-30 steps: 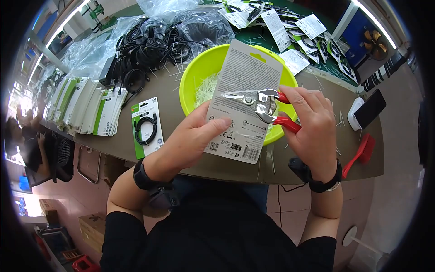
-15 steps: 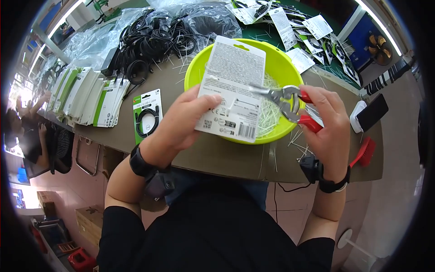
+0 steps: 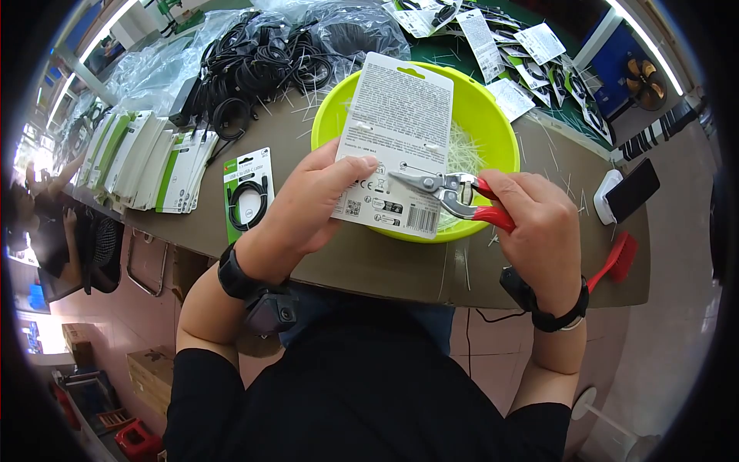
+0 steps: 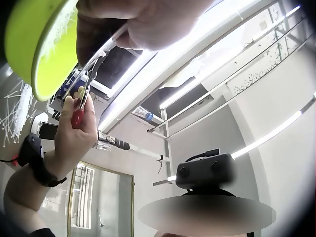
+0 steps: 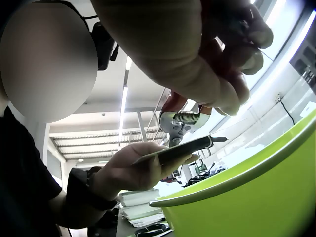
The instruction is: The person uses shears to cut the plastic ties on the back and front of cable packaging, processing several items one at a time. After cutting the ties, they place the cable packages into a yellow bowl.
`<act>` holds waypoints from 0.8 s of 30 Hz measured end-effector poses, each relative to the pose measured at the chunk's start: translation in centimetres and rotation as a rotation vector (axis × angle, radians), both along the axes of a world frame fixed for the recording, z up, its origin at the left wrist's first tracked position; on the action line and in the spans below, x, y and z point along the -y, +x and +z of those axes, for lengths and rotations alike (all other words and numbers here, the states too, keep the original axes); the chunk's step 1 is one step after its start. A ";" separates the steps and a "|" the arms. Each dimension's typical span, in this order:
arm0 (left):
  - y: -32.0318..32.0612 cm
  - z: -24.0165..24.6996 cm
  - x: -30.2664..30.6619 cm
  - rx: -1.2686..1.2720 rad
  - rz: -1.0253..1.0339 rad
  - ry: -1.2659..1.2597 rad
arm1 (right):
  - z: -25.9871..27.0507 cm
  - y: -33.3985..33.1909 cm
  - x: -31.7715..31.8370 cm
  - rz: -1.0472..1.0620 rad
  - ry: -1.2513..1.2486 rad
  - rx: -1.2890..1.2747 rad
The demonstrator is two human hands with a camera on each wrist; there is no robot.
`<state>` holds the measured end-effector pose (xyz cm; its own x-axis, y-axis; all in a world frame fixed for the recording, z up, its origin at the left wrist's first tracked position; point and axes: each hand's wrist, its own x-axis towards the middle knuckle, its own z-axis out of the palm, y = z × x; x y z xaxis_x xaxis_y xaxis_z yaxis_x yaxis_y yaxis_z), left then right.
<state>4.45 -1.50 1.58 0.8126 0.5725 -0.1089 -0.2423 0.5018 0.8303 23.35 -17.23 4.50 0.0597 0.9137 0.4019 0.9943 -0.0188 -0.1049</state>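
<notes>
My left hand (image 3: 308, 196) grips a white printed packaging card (image 3: 400, 108) by its lower left edge, thumb on top. The card's text, barcode and hang hole face up, and it overlaps the lime-green basin (image 3: 327, 127) below. In the right wrist view a dark cable plug (image 5: 218, 139) sticks out at the card's edge. My right hand (image 3: 543, 227) holds red-handled snips (image 3: 494, 216), with a coil spring between the handles. Their metal tips lie over the card's lower half, close to my left thumb. Thin white plastic strips (image 3: 464, 150) fill part of the basin.
A packaged USB-C cable (image 3: 248, 196) lies left of the basin, beside stacked cards (image 3: 138, 165). Black cables (image 3: 254, 73) and clear plastic bags are behind. Finished-looking packs (image 3: 531, 58) heap at the back right. A phone (image 3: 633, 185) and red brush (image 3: 620, 258) sit right.
The snips moved right, off the card, then back left over its lower half. The left hand and card shifted slightly left, and the card tilts less now.
</notes>
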 end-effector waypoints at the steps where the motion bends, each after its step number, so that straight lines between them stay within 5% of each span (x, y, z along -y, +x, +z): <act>1: 0.0 -0.1 0.0 -0.008 0.007 0.011 | -0.3 0.1 -0.1 -0.001 0.001 0.000; 5: 0.7 -0.5 0.3 -0.052 0.071 0.335 | -0.9 0.5 -1.1 -0.015 0.124 -0.407; 7: 1.6 -0.2 1.4 -0.052 0.040 0.567 | -0.9 -1.3 -2.1 0.073 0.153 -1.228; 9: 2.5 0.2 2.4 -0.050 -0.005 1.041 | -0.8 -2.0 -2.8 0.045 0.188 -1.294; 10: 2.6 0.4 2.2 -0.042 -0.014 1.043 | -0.9 -2.2 -3.2 0.029 0.216 -1.364; 13: 2.6 1.0 0.1 -0.276 0.387 1.514 | -1.5 -1.6 -3.6 0.052 0.275 -1.580; 14: 2.6 0.9 -0.4 -0.277 0.381 1.516 | -1.9 -1.4 -3.8 0.096 0.308 -1.728; 17: 2.9 0.0 -1.5 0.083 0.108 0.538 | -2.8 -1.4 -4.1 0.149 0.335 -1.878; 20: 2.1 -0.3 -1.1 0.111 0.032 0.294 | -3.1 -1.5 -4.2 0.161 0.309 -1.882; 23: 1.4 -0.6 -1.8 0.118 0.057 0.228 | -2.0 0.1 -2.9 -0.001 0.191 -1.051; 24: 1.1 -0.8 -2.3 0.114 0.111 0.281 | -1.6 0.2 -2.5 0.011 0.187 -1.055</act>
